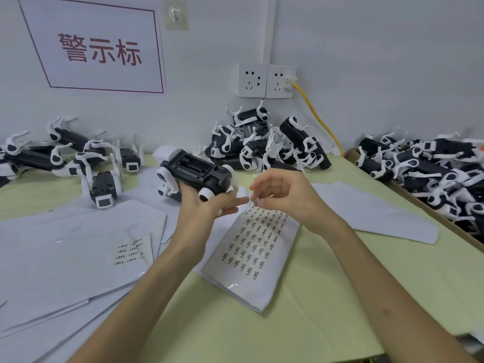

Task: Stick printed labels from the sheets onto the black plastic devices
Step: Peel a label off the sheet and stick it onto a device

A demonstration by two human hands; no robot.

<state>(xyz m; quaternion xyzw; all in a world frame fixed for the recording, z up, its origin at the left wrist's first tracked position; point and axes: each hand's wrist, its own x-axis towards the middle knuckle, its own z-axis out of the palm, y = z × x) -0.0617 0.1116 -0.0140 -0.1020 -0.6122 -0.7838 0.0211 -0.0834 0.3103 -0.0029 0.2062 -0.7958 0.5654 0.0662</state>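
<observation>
Left hand [203,208]: fingers grip black device [195,174], underside up. Right hand [285,197]: fingers pinch small label [256,202] above label sheet [251,258], mid-worktop [327,284]. Device piles [262,142] along back edge.

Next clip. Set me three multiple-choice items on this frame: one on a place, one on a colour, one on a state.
1. Where does the fuller label sheet lie?
A. propped against the wall
B. on the table, below the right hand
C. in the box of devices

2. What colour is the cable plugged into the wall socket?
A. black
B. white
C. yellow

3. What is the left hand doing?
A. holding a black device off the table
B. lying flat on a sheet
C. pulling the plug

Key:
1 B: the sheet lies flat on the tabletop below the hand pinching a label.
2 C: it shows yellow against the pale wall.
3 A: its fingers curl under the device, clear of the table.
</observation>
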